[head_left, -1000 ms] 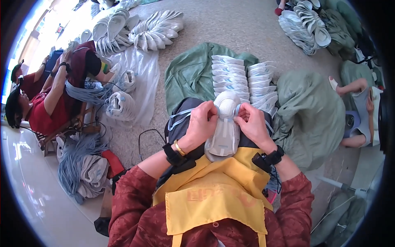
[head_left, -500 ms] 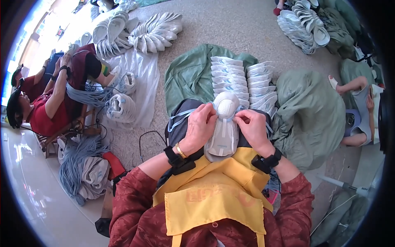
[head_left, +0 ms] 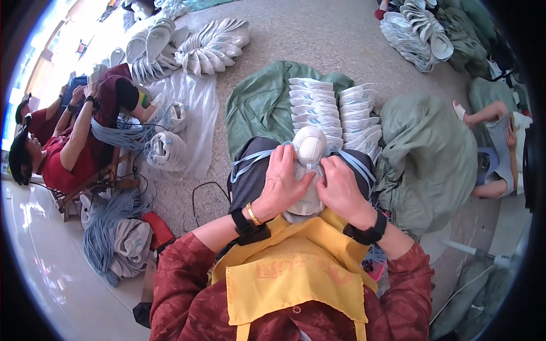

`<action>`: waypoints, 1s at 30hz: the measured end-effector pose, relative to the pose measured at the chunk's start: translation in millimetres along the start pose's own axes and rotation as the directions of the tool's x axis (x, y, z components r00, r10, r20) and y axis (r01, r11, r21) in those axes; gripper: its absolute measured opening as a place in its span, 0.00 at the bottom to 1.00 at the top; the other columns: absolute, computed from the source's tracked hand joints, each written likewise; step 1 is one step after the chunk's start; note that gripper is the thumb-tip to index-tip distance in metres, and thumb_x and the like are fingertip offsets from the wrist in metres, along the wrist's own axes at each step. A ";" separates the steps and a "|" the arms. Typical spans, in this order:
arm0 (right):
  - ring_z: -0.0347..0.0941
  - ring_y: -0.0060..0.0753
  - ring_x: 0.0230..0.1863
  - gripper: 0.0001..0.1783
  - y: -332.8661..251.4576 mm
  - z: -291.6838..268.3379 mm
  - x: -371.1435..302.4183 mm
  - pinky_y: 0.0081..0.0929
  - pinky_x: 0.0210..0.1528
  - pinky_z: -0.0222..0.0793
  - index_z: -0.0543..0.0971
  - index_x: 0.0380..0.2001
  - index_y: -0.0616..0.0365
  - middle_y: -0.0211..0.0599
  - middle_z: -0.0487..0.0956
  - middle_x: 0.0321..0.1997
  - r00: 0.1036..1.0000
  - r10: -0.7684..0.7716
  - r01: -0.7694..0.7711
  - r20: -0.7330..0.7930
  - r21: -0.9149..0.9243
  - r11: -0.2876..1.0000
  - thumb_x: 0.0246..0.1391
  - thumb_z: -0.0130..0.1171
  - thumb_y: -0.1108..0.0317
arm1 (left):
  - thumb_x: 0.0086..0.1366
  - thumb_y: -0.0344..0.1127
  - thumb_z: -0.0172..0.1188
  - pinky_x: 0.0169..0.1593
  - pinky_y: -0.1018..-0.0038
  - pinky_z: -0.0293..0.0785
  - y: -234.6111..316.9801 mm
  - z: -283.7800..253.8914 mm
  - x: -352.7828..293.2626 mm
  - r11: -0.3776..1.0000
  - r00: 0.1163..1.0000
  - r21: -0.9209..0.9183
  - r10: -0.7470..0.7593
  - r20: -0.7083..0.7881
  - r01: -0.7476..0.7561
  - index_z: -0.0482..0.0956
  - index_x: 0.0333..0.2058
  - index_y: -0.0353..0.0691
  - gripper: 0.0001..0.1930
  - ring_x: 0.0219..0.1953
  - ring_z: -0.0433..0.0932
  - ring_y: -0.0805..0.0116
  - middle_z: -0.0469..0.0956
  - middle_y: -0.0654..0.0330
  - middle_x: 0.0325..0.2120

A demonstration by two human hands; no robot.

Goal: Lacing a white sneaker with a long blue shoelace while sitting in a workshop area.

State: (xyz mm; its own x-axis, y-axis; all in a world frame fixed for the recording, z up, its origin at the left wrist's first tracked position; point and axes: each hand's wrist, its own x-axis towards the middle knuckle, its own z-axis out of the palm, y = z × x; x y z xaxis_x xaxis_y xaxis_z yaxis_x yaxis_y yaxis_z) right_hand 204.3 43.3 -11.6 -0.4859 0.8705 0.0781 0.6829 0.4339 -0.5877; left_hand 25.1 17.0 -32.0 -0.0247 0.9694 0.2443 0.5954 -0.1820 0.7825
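Observation:
A white shoe [head_left: 310,149] lies toe-away on my lap, over dark trousers and a yellow apron [head_left: 296,273]. My left hand [head_left: 282,183] grips its left side with the fingers curled over the upper. My right hand [head_left: 340,187] presses on its right side, fingers bent at the lacing area. Light blue laces [head_left: 250,159] trail from the shoe to both sides across my knees. Both wrists wear black bands. Just beyond my knees stand two rows of white shoes [head_left: 333,111] on a green cloth [head_left: 259,102].
Two people in red [head_left: 68,142] sit at the left with bundles of blue laces [head_left: 111,227] and bagged white shoes [head_left: 165,150]. More white shoe piles [head_left: 190,45] lie at the back left and back right [head_left: 415,31]. A green sack [head_left: 429,153] and another person's legs [head_left: 492,119] are right.
My hands and the shoe stay in nearly the same place; my fingers have shifted slightly on the shoe's upper. The people at the left have moved their arms a little.

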 end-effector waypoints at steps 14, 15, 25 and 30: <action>0.77 0.61 0.46 0.12 17.8 4.0 6.4 0.49 0.50 0.73 0.79 0.39 0.68 0.56 0.79 0.38 0.999 -0.044 0.045 -0.032 0.016 0.999 0.50 0.56 0.82 | 0.53 0.34 0.71 0.49 0.56 0.68 5.7 19.9 5.2 0.998 0.999 0.049 -0.033 -0.041 0.035 0.66 0.41 0.34 0.24 0.44 0.68 0.45 0.66 0.48 0.38; 0.77 0.62 0.45 0.12 16.1 1.1 6.5 0.50 0.50 0.73 0.79 0.39 0.68 0.56 0.79 0.38 0.999 -0.038 0.039 -0.024 0.041 0.998 0.49 0.55 0.83 | 0.53 0.34 0.71 0.49 0.56 0.68 5.4 19.6 4.8 0.998 0.999 0.052 -0.034 -0.042 0.037 0.66 0.41 0.34 0.24 0.44 0.68 0.45 0.66 0.48 0.38; 0.76 0.62 0.44 0.13 11.1 -6.7 -1.8 0.51 0.48 0.72 0.80 0.39 0.69 0.56 0.79 0.37 0.994 -0.075 0.084 -0.080 0.113 0.990 0.48 0.53 0.86 | 0.53 0.28 0.67 0.49 0.54 0.68 12.4 17.6 1.6 0.999 1.000 0.043 0.008 -0.006 -0.008 0.66 0.41 0.33 0.21 0.44 0.68 0.43 0.68 0.46 0.38; 0.77 0.60 0.44 0.13 8.5 -6.7 -3.5 0.49 0.48 0.73 0.80 0.39 0.68 0.54 0.79 0.37 0.993 -0.086 0.093 -0.075 0.090 0.992 0.49 0.53 0.85 | 0.52 0.27 0.67 0.48 0.54 0.68 12.4 17.3 1.9 0.999 1.000 0.035 0.012 -0.009 -0.011 0.65 0.40 0.34 0.21 0.43 0.68 0.43 0.67 0.47 0.37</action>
State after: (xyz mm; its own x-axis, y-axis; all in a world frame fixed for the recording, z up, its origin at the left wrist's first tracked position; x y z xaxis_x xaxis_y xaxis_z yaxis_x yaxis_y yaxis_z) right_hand 215.5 45.5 -11.5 -0.5008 0.8447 0.1889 0.5828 0.4904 -0.6480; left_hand 46.4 19.4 -31.7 -0.0252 0.9656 0.2586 0.6231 -0.1871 0.7594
